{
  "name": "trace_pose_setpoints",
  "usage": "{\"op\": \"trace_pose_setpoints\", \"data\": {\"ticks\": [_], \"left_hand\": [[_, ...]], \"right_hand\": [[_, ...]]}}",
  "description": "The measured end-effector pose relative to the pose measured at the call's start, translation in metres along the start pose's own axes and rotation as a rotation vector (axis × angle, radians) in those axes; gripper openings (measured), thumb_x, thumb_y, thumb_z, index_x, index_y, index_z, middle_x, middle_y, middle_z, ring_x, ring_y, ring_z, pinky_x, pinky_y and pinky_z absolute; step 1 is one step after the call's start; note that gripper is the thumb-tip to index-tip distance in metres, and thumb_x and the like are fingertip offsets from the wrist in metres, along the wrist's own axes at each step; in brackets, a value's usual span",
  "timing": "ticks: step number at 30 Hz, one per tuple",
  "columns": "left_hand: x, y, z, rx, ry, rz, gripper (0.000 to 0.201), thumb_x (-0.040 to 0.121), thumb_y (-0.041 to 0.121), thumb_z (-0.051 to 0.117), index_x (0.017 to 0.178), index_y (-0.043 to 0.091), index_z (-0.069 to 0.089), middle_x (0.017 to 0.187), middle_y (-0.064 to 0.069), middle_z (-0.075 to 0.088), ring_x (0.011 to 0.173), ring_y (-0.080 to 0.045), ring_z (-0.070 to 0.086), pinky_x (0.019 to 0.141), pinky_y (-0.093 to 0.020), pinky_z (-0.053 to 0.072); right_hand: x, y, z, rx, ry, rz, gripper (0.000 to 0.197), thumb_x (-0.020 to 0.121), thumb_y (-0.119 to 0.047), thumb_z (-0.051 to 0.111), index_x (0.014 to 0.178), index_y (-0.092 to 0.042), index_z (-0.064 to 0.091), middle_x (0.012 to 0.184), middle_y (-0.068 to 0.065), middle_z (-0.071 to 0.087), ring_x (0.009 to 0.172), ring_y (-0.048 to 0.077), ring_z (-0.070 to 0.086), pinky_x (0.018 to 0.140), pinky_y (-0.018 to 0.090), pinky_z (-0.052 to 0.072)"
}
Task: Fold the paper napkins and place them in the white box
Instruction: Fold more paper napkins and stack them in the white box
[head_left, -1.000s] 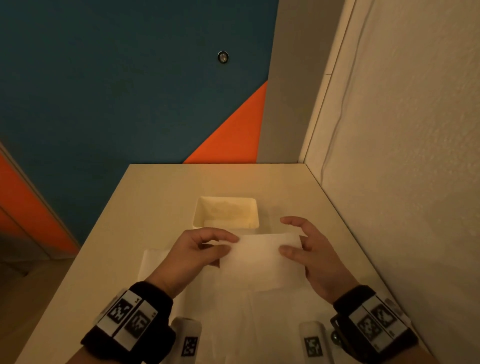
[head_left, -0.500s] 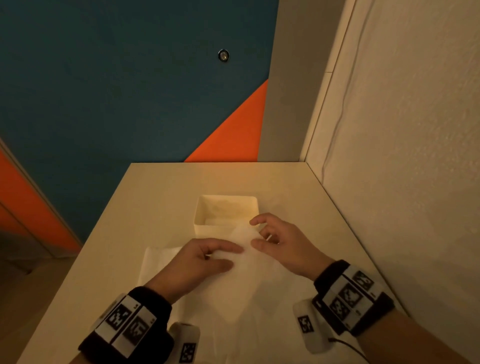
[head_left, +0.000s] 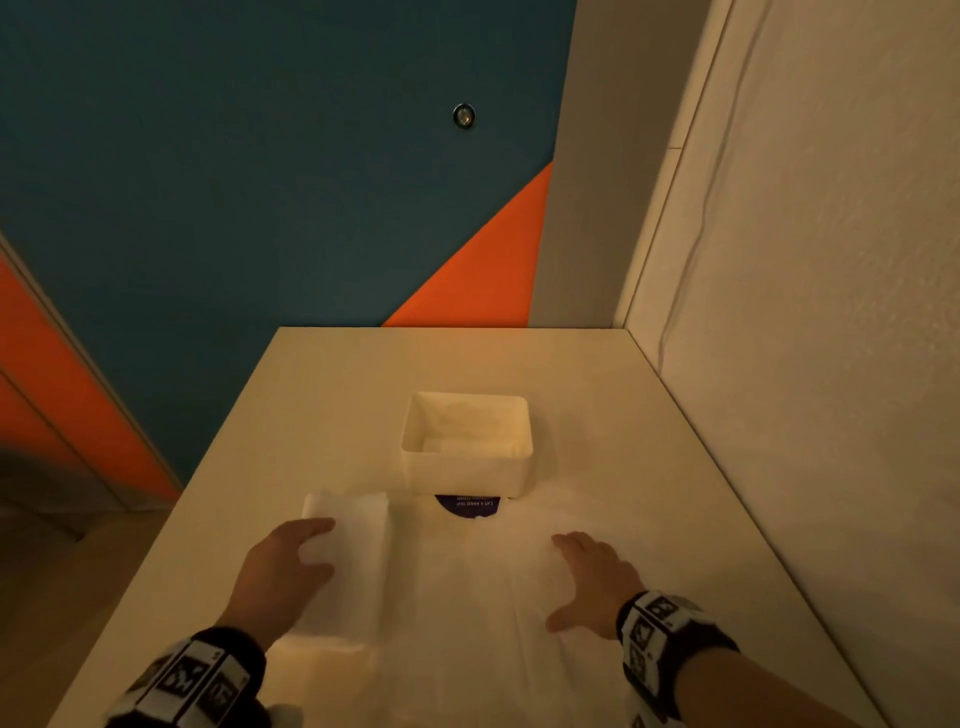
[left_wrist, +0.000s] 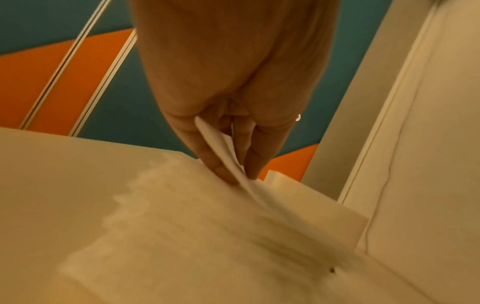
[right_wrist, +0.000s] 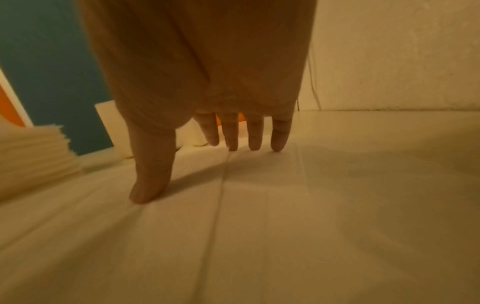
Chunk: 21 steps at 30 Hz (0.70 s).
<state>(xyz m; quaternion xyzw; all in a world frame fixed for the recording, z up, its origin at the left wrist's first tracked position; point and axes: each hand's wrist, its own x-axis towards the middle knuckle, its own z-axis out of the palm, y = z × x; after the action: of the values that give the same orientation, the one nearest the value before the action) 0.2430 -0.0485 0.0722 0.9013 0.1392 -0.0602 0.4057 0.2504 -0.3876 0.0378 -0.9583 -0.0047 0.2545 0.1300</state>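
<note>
A pale counter (head_left: 322, 415) stood in a corner against a white textured wall (head_left: 831, 312) on the right, with a teal and orange wall (head_left: 234, 182) beyond its far edge. An unfolded paper napkin (head_left: 467, 597) lay spread across the near part of the counter. The white box (head_left: 467, 473) sat just beyond it, near the middle, with folded white paper inside. A folded napkin (head_left: 358, 535) lay to the left of the box, and the left hand (head_left: 283, 571) pinched its near edge between thumb and fingers. The right hand (head_left: 592, 582) lay flat with straight, spread fingers (right_wrist: 231, 131) pressing the unfolded napkin. A dark round sticker (head_left: 467, 506) showed at the box's near wall.
</note>
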Motion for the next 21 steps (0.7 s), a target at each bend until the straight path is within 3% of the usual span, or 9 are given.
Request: {"op": "trace_pose_setpoints", "data": {"ticks": [11,13,15,16,18,19,21], "left_hand": [[0.004,-0.006,0.001,0.038,0.052,0.011,0.047,0.078,-0.001,0.069,0.121,0.016,0.061,0.131,-0.011,0.055,0.113,-0.031,0.052,0.098,-0.039,0.041],[0.004,-0.007,0.002,0.064,0.028,0.016,0.046,0.078,0.001,0.069,0.121,0.017,0.061,0.131,-0.01,0.054,0.111,-0.03,0.053,0.095,-0.038,0.042],[0.003,-0.007,0.003,0.109,0.008,0.038,0.044,0.079,0.004,0.069,0.12,0.018,0.062,0.132,-0.008,0.052,0.11,-0.029,0.053,0.094,-0.038,0.043],[0.004,-0.008,0.004,0.155,0.008,0.051,0.043,0.079,0.008,0.069,0.12,0.019,0.062,0.135,-0.008,0.05,0.111,-0.029,0.051,0.096,-0.038,0.042],[0.004,-0.006,0.004,0.35,0.034,0.045,0.048,0.079,0.023,0.071,0.125,0.027,0.058,0.147,-0.006,0.035,0.123,-0.03,0.041,0.105,-0.039,0.035],[0.003,-0.003,0.003,0.452,0.063,0.041,0.054,0.079,0.031,0.07,0.129,0.032,0.053,0.152,-0.005,0.024,0.128,-0.033,0.032,0.108,-0.041,0.031],[-0.003,0.01,0.003,0.525,0.121,0.059,0.065,0.076,0.039,0.07,0.135,0.04,0.042,0.155,-0.004,0.009,0.134,-0.037,0.018,0.109,-0.047,0.029]], "right_hand": [[0.003,-0.003,0.002,-0.024,0.08,0.006,0.095,0.069,-0.045,0.078,0.146,-0.025,0.026,0.146,-0.002,0.029,0.134,0.022,0.03,0.11,0.042,0.031],[0.003,-0.001,0.004,0.078,0.101,0.033,0.087,0.073,-0.04,0.077,0.144,-0.025,0.029,0.144,-0.002,0.031,0.133,0.021,0.032,0.11,0.04,0.03],[0.004,0.002,0.006,0.237,0.143,0.056,0.067,0.08,-0.031,0.072,0.138,-0.023,0.039,0.139,-0.001,0.041,0.129,0.019,0.039,0.109,0.033,0.032],[0.004,0.003,0.006,0.304,0.17,0.045,0.05,0.083,-0.026,0.069,0.129,-0.022,0.048,0.13,0.0,0.05,0.12,0.017,0.046,0.104,0.028,0.036],[0.002,0.003,0.003,0.356,0.231,0.006,0.011,0.087,-0.019,0.063,0.095,-0.023,0.057,0.1,-0.003,0.059,0.091,0.011,0.054,0.085,0.017,0.042],[-0.001,0.001,0.0,0.37,0.265,-0.013,0.009,0.088,-0.017,0.061,0.083,-0.022,0.055,0.086,-0.005,0.057,0.08,0.009,0.052,0.075,0.012,0.041],[-0.006,-0.003,-0.009,0.428,0.331,-0.076,0.012,0.088,-0.016,0.06,0.077,-0.019,0.056,0.076,-0.007,0.055,0.072,0.009,0.052,0.063,0.009,0.04]]}}
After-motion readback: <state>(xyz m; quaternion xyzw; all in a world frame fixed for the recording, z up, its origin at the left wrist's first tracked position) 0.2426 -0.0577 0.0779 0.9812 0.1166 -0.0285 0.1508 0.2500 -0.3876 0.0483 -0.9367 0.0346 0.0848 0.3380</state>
